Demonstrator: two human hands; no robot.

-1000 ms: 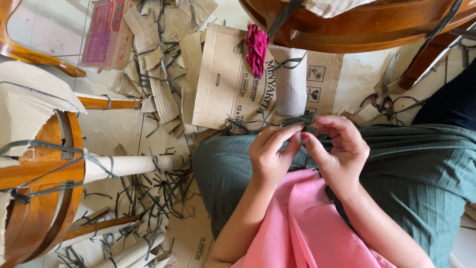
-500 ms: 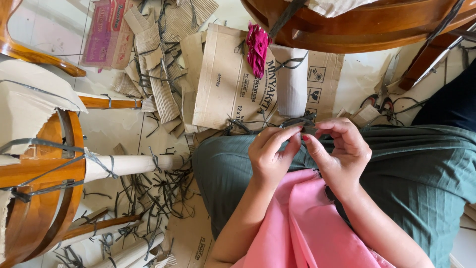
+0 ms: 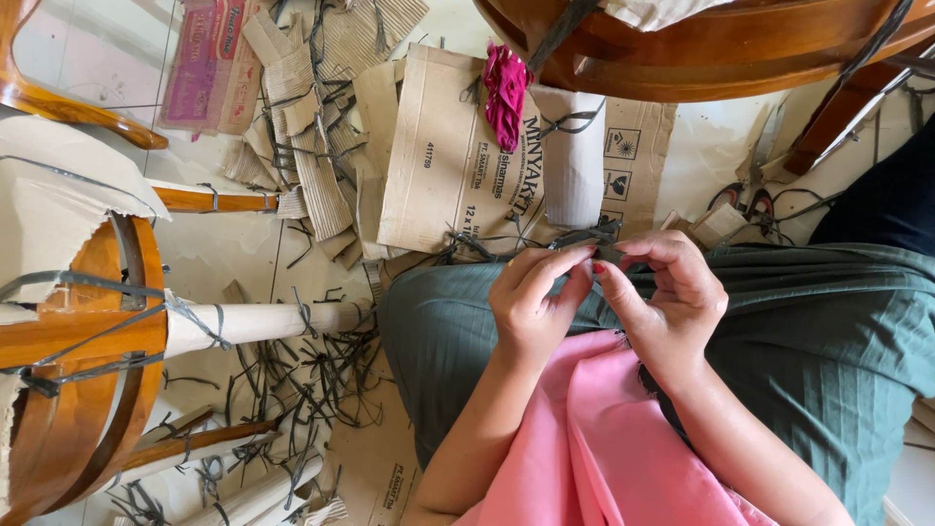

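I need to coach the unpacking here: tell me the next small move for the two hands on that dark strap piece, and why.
Probably pull the dark strap piece apart or free with a short tug. Both the left hand and the right hand pinch it between their fingertips above the green lap, so the grip looks set. Cut strap scraps already litter the floor beside the wrapped chair leg.

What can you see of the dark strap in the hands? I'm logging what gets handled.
The strap is a narrow, flat, dark grey band that looks like plastic packing strap. Only a short, crumpled stretch shows, lying roughly level above the green-clad lap. The left hand pinches it from one side and the right hand from the other, fingertips close together, hiding its middle. A loose end pokes out toward the cardboard sheet. Its full length cannot be told.
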